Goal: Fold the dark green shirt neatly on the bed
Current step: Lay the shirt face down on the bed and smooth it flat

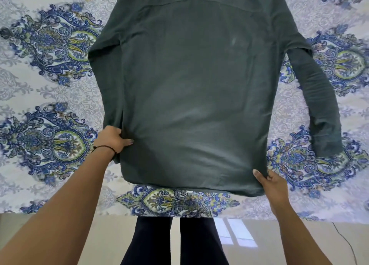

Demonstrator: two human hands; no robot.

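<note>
The dark green shirt point(191, 89) lies back side up on the bed point(50, 85), collar far from me, hem near the bed's front edge. Its left sleeve is folded in along the body, while the right sleeve point(319, 105) stretches out and down over the sheet. My left hand point(114, 140) pinches the shirt's left side edge a little above the hem. My right hand point(272, 183) grips the hem's right corner, thumb on top of the cloth. The fabric between my hands shows shallow creases.
The bed carries a white sheet with blue and green paisley motifs point(339, 61). Its front edge point(60, 213) runs across the lower frame. Below it are a pale floor point(289, 244), my dark-trousered legs point(175, 242), and a thin cable point(346, 242) at right.
</note>
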